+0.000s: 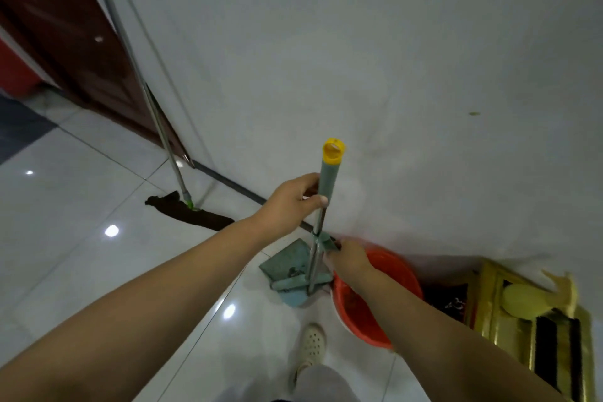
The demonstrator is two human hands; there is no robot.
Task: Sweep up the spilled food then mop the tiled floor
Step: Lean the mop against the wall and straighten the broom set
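Head view: dustpan handle upright.

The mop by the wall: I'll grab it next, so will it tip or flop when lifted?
The mop leans on the wall by its long thin pole, so it would probably slide and fall if nudged. Its dark cloth head lies flat and limp on the floor, so it likely droops when lifted.

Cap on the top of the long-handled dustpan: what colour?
Yellow cap, clearest in the head view.
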